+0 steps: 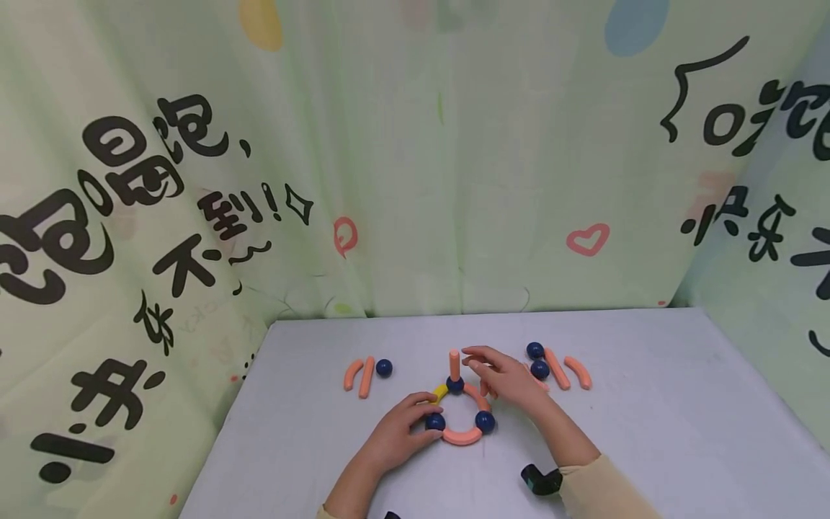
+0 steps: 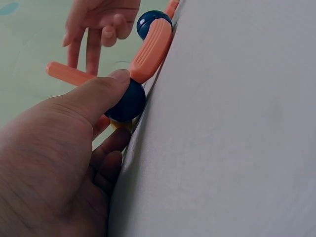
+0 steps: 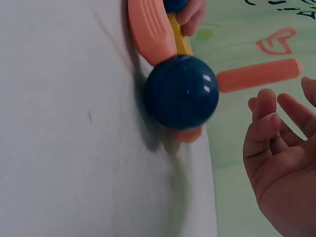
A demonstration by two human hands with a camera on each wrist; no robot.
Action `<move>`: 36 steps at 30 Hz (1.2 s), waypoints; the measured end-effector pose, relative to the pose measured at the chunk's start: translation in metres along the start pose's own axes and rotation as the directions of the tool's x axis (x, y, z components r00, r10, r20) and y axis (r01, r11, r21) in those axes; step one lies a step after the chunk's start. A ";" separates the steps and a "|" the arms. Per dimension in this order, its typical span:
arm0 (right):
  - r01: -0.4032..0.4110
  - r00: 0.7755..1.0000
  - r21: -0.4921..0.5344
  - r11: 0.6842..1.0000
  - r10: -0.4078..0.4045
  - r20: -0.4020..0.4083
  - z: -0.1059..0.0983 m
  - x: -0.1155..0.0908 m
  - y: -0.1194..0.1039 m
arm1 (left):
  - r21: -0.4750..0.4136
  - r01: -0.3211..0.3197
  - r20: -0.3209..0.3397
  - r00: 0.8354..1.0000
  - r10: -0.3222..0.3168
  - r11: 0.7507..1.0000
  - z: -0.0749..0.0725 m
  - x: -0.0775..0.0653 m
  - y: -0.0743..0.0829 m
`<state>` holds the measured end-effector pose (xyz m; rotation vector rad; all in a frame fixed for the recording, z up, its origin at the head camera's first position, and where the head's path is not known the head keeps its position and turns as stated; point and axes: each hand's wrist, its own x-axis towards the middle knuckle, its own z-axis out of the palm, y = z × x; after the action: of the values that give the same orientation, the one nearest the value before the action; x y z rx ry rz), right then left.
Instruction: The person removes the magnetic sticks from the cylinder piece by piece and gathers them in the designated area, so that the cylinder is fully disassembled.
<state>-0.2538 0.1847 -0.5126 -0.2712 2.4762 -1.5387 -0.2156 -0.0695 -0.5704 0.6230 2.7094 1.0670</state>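
A ring of dark blue balls and curved rods lies on the white table. Its front curved rod [image 1: 462, 437] and right one are orange; the left one [image 1: 441, 391] is yellow. From the back ball [image 1: 455, 385] a straight orange rod [image 1: 454, 365] stands upright. My left hand [image 1: 405, 432] holds the ring's left ball [image 2: 129, 102] between thumb and fingers. Just right of the upright rod, my right hand [image 1: 506, 375] hovers with fingers loosely bent and nothing in them. The right ball [image 3: 181, 92] of the ring sits nearest the right wrist camera.
To the left lie a curved orange rod [image 1: 353, 375], a straight one [image 1: 367, 377] and a blue ball [image 1: 384, 368]. Beyond my right hand are two blue balls [image 1: 534, 351] and several orange rods [image 1: 578, 373]. A printed curtain [image 1: 415, 166] hangs behind the table.
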 end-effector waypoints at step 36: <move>-0.126 0.988 0.270 0.954 0.147 -0.056 0.044 0.020 0.001 | -0.021 -0.002 -0.006 1.000 0.002 1.000 -0.001 -0.001 0.001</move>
<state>-0.2606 0.1426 -0.5343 0.0032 2.2499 -1.8242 -0.2146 -0.0702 -0.5686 0.6206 2.6993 1.0983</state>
